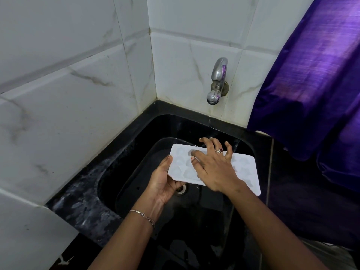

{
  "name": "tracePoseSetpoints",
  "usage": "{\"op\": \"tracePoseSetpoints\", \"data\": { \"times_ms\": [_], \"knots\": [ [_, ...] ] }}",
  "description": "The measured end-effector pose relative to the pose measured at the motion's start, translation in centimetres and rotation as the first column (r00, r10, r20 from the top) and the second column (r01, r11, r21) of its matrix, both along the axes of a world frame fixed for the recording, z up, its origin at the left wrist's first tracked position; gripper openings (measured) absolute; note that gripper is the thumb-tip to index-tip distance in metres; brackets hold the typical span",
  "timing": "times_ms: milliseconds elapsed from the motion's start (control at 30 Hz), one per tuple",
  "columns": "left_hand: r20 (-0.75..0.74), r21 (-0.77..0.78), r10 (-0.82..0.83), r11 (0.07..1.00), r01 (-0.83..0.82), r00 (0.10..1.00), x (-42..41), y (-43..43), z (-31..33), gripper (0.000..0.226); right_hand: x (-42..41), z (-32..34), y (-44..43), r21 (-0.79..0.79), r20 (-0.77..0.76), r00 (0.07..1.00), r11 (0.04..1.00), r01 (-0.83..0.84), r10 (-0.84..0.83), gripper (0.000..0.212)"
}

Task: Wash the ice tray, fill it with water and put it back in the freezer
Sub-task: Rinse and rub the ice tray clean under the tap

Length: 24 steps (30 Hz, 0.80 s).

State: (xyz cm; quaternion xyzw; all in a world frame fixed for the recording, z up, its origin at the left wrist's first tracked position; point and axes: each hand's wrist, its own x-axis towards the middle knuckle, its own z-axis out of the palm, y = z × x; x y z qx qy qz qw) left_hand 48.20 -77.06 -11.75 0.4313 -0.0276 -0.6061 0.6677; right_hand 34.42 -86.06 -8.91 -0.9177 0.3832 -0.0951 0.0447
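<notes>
A white ice tray [245, 170] with several shaped moulds is held level over the black sink [124, 168]. My left hand [162, 182] grips the tray's left end from below, thumb on the rim. Spread over the tray's top lies my right hand [213, 166], its fingertips pressing into the moulds, a ring on one finger. The tray's middle is hidden under that hand.
A metal tap [217, 82] juts from the white tiled wall [78, 84] above the sink's back edge; no water shows. The drain [181, 189] lies under the tray. A purple curtain [315, 75] hangs on the right. Black counter [81, 207] borders the sink.
</notes>
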Motion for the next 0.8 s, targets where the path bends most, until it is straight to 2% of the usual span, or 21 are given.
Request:
{"op": "tracePoseSetpoints", "data": {
  "times_ms": [233,467,633,800],
  "knots": [
    [-0.044,-0.013,-0.013,1.0,0.013,0.999,-0.2,-0.1,0.3,0.043,0.4,0.6,0.1,0.066,0.026,0.999,0.997,-0.048,0.046,0.057],
    [-0.068,-0.011,-0.016,1.0,0.015,0.998,-0.5,-0.4,0.8,0.042,1.9,2.0,-1.1,0.116,-0.003,0.995,0.988,-0.1,0.101,0.04],
    [-0.126,-0.005,-0.005,1.0,0.004,0.992,-0.8,-0.6,1.3,0.043,2.8,2.2,-1.2,0.139,-0.017,0.994,0.984,-0.109,0.112,0.039],
    [-0.105,-0.001,-0.002,1.0,0.002,0.994,-0.9,-0.5,1.1,0.042,2.6,2.6,-1.3,0.155,-0.034,0.994,0.983,-0.101,0.108,0.039]
  ]
}}
